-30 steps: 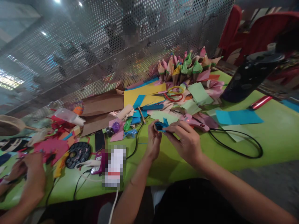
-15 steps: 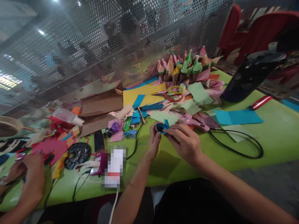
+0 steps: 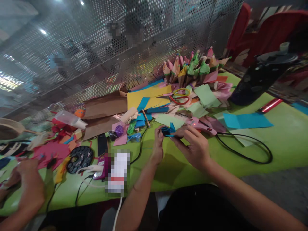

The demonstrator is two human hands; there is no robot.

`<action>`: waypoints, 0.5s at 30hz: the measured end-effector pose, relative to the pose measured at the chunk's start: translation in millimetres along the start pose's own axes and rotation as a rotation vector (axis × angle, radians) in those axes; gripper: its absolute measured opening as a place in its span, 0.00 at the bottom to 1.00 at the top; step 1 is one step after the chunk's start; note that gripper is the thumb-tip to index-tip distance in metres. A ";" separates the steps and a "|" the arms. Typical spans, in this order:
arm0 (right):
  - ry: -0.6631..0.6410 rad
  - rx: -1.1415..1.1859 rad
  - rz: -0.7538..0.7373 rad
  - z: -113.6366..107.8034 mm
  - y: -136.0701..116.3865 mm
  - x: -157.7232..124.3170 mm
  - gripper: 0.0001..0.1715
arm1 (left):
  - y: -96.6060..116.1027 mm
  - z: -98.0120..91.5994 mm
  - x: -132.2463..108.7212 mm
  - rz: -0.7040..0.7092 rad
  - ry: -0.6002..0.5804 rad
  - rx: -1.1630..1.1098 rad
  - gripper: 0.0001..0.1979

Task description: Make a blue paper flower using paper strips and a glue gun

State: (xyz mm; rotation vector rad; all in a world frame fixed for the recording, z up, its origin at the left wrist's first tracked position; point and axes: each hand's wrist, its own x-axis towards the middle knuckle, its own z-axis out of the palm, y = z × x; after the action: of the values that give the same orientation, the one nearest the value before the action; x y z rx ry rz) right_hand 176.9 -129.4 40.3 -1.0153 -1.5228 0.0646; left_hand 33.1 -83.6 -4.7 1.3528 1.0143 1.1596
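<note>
Curled blue paper is cupped in the left hand and pinched opposite by the right hand, best squeezed lightly.

Our left hand is curled, and our right hand is close beside it, its fingers bent and maybe pinching. Both arms reach forward.
</note>
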 end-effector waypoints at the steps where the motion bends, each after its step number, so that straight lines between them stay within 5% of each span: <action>1: -0.002 0.009 0.016 -0.3 0.0 0.0 0.07 | 0.3 0.2 -0.1 -0.001 0.004 -0.009 0.29; 15: 0.019 0.102 0.176 -0.1 -1.9 -1.5 0.06 | 16.2 -0.7 -5.4 0.062 -0.070 0.152 0.30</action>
State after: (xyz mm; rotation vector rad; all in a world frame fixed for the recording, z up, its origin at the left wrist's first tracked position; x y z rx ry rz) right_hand 175.8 -131.6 40.3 -1.0626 -1.3961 0.2533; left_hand 31.1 -90.4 10.8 1.5443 1.0322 1.0906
